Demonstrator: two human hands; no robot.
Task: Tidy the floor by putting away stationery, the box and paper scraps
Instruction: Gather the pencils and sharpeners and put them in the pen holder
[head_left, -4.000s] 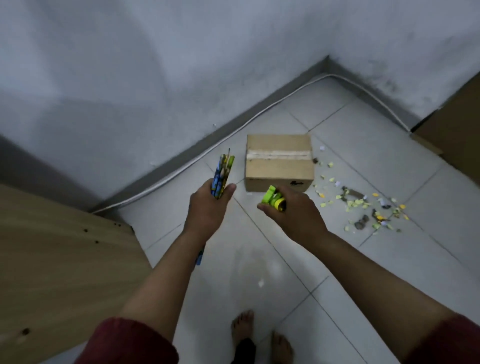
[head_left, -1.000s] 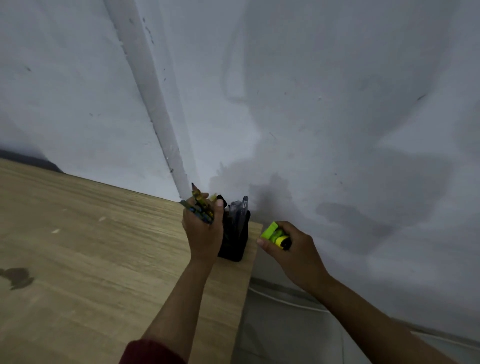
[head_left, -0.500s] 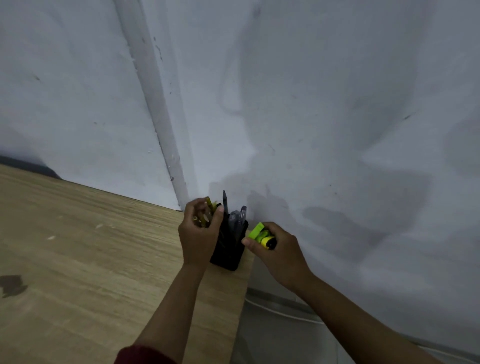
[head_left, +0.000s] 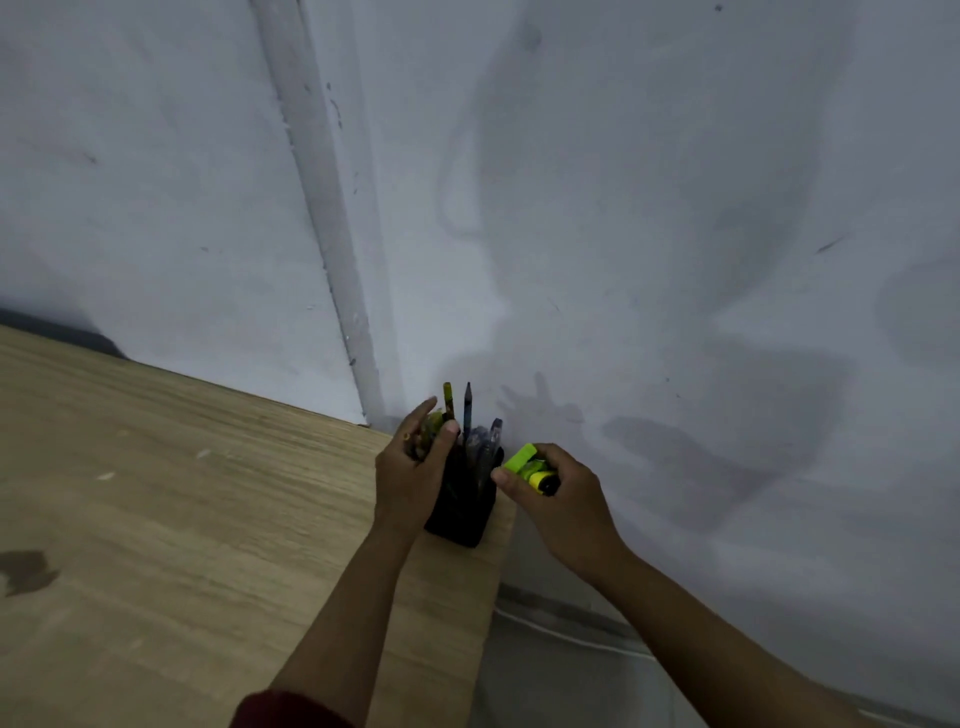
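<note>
Left hand grips pencils over the black holder. Right hand, at holder's 3 o'clock, pinches highlighters: light, stiff, probably slick; hold mid-barrel.

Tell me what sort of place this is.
Probably a study or work corner in a plain room: a wooden desk pushed against a bare painted wall, with a black pen holder full of pencils at the desk's corner.

No legible text, label, brand, number or sign anywhere. Patterned pencils in the black pen holder and the green highlighters show colour only, print unreadable.
</note>
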